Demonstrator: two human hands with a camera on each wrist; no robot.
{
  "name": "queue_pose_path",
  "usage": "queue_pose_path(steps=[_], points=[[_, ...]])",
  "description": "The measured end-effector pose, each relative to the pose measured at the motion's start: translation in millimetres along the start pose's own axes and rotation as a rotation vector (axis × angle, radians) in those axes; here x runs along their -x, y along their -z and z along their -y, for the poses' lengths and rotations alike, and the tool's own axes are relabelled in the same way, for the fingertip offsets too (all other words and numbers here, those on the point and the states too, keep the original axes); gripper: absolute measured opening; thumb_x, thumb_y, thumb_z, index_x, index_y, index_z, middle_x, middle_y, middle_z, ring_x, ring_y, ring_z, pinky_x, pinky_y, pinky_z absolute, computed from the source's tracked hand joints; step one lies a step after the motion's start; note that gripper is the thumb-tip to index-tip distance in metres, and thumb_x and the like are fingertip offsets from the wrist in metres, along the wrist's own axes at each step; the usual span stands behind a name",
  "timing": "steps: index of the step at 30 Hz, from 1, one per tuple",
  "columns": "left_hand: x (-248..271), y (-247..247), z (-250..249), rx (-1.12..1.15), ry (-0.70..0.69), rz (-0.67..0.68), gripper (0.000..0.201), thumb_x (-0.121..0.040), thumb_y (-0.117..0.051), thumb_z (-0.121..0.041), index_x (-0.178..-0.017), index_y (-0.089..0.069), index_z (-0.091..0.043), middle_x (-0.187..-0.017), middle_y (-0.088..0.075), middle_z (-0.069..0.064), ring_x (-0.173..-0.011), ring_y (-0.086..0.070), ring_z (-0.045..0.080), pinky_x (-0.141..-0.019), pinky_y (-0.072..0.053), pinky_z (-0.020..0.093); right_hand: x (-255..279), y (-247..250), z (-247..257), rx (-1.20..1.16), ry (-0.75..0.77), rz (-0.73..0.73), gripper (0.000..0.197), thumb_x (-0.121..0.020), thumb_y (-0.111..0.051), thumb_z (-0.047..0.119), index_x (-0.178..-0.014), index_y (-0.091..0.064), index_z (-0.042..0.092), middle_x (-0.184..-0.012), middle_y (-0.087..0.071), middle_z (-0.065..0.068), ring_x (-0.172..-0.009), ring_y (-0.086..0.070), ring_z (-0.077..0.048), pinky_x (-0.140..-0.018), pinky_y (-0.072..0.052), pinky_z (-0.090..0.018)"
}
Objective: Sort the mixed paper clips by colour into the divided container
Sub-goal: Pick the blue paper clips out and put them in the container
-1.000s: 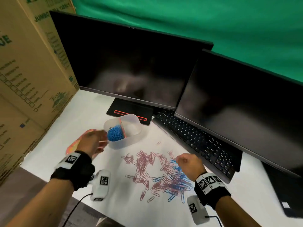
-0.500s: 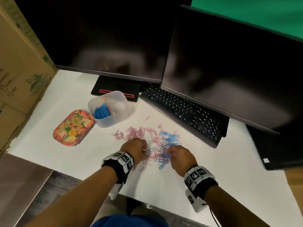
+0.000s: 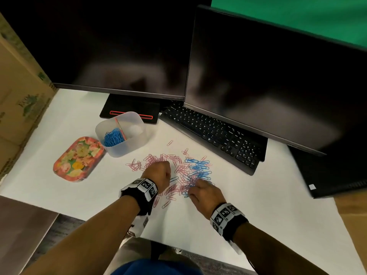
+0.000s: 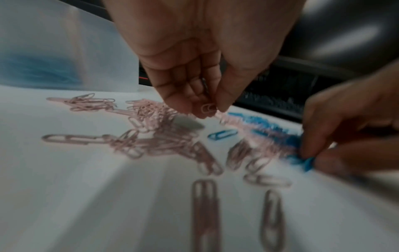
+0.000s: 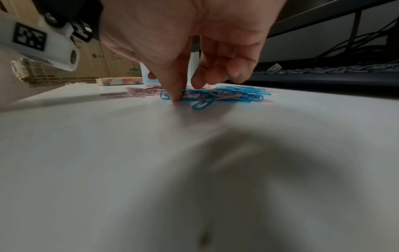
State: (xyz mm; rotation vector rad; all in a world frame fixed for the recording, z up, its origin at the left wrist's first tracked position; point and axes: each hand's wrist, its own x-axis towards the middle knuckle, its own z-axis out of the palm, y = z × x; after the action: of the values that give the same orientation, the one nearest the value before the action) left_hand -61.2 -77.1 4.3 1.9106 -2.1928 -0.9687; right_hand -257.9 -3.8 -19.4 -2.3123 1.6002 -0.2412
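Observation:
A translucent divided container [image 3: 129, 148] stands left of the pile, with blue clips [image 3: 113, 136] in its left compartment. Its right compartment looks bare. Mixed pink paper clips [image 3: 155, 158] and blue paper clips [image 3: 198, 165] lie scattered on the white table [image 3: 258, 215]. My left hand [image 3: 160, 171] hovers over the pink side and pinches a pink paper clip [image 4: 208, 108] between thumb and fingers. My right hand [image 3: 198, 185] is down on the blue side. Its thumb [image 5: 175, 97] and curled fingers pinch a blue paper clip [image 4: 307, 163] at the pile's near edge.
A floral tray [image 3: 77, 158] lies left of the container. A black keyboard [image 3: 214, 135] and two dark monitors [image 3: 119, 46] [image 3: 278, 76] stand behind the pile. Cardboard boxes [image 3: 19, 86] wall the left side.
My left hand left the container's side and came down onto the pile, where it picked up a pink clip. My right hand lowered onto the blue clips.

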Motion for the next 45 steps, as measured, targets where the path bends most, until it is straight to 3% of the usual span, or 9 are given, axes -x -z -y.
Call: queue_pose_path(steps=[6, 10, 13, 17, 22, 29, 36, 42, 45], points=[[4.8, 3.2, -1.4, 0.501, 0.077, 0.029, 0.049, -0.082, -0.047, 0.007, -0.106, -0.060, -0.034, -0.074, -0.061, -0.003, -0.069, -0.063, 0.016, -0.078, -0.053, 0.026, 2.5, 10.2, -10.8, -0.498, -0.268, -0.082, 0.010, -0.084, -0.066, 0.014, -0.082, -0.065, 0.023, -0.085, -0.063, 0.006, -0.077, -0.057, -0.005, -0.070, -0.049, -0.022], [5.9, -0.5, -13.3, 0.751, 0.176, 0.144, 0.042, -0.083, -0.043, 0.018, -0.085, -0.067, -0.016, -0.076, -0.056, 0.004, -0.060, -0.062, 0.018, -0.064, -0.056, 0.029, 0.8, 22.3, -17.0, -1.066, -0.645, -0.092, 0.024, -0.083, -0.063, -0.007, -0.087, -0.067, 0.016, -0.073, -0.067, -0.006, -0.063, -0.062, -0.020, -0.061, -0.051, -0.026], [8.3, -5.2, -24.9, 0.807, 0.205, 0.196, 0.036, -0.088, -0.039, 0.015, -0.084, -0.064, -0.010, -0.077, -0.057, 0.006, -0.052, -0.060, 0.011, -0.050, -0.052, 0.021, 0.1, 31.2, -20.2, -1.249, -0.699, -0.060, 0.032, -0.085, -0.059, -0.011, -0.107, -0.065, 0.010, -0.073, -0.065, -0.012, -0.062, -0.066, -0.024, -0.062, -0.057, -0.032], [9.5, -13.7, -30.7, 0.804, 0.232, 0.246, 0.021, -0.086, -0.053, 0.004, -0.080, -0.065, -0.013, -0.064, -0.055, 0.005, -0.047, -0.050, 0.012, -0.051, -0.043, 0.022, 1.8, 37.2, -22.4, -1.385, -0.766, -0.058, 0.024, -0.088, -0.055, -0.011, -0.107, -0.063, 0.001, -0.082, -0.066, -0.017, -0.070, -0.069, -0.029, -0.064, -0.059, -0.033], [14.5, -29.9, -35.6, 0.344, 0.037, 0.174, 0.014, -0.078, -0.061, -0.013, -0.073, -0.064, -0.026, -0.074, -0.063, -0.009, -0.076, -0.063, 0.014, -0.064, -0.046, 0.016, 1.6, 40.7, -23.9, -1.457, -0.831, -0.047, 0.013, -0.087, -0.056, -0.005, -0.086, -0.057, 0.008, -0.084, -0.068, -0.016, -0.077, -0.068, -0.032, -0.072, -0.056, -0.036], [21.4, -45.8, -32.2, -0.181, -0.184, 0.137, 0.021, -0.090, -0.053, -0.026, -0.108, -0.062, -0.020, -0.115, -0.055, 0.000, -0.102, -0.060, 0.025, -0.083, -0.047, 0.030, 0.5, 39.7, -36.1, -1.136, -0.783, -0.220, 0.013, -0.086, -0.065, 0.005, -0.076, -0.068, 0.012, -0.074, -0.069, -0.004, -0.073, -0.061, -0.021, -0.071, -0.052, -0.033], [21.5, -43.6, -30.1, -0.224, -0.199, 0.147, 0.018, -0.090, -0.050, -0.024, -0.102, -0.058, -0.014, -0.110, -0.056, 0.006, -0.097, -0.059, 0.029, -0.077, -0.046, 0.031, 8.9, 49.5, -37.8, -1.193, -0.749, -0.183, 0.028, -0.084, -0.051, -0.011, -0.101, -0.062, 0.009, -0.067, -0.060, -0.013, -0.058, -0.059, -0.024, -0.057, -0.052, -0.031], [16.6, -28.7, -27.4, 0.096, -0.110, 0.144, 0.016, -0.078, -0.055, -0.012, -0.079, -0.064, -0.025, -0.087, -0.070, 0.001, -0.084, -0.066, 0.021, -0.074, -0.053, 0.025, 19.6, 41.0, -32.2, -1.472, -0.890, -0.104, 0.022, -0.074, -0.042, -0.007, -0.084, -0.058, 0.004, -0.068, -0.051, -0.013, -0.050, -0.044, -0.020, -0.049, -0.030, -0.024], [13.5, -20.7, -26.4, 0.225, -0.054, 0.218, 0.023, -0.077, -0.056, -0.008, -0.087, -0.062, -0.027, -0.076, -0.068, -0.001, -0.073, -0.067, 0.017, -0.068, -0.055, 0.022, 20.3, 33.4, -29.1, -1.202, -0.916, 0.016, 0.008, -0.076, -0.056, 0.006, -0.081, -0.059, 0.010, -0.063, -0.051, -0.004, -0.046, -0.039, -0.015, -0.044, -0.027, -0.019]])
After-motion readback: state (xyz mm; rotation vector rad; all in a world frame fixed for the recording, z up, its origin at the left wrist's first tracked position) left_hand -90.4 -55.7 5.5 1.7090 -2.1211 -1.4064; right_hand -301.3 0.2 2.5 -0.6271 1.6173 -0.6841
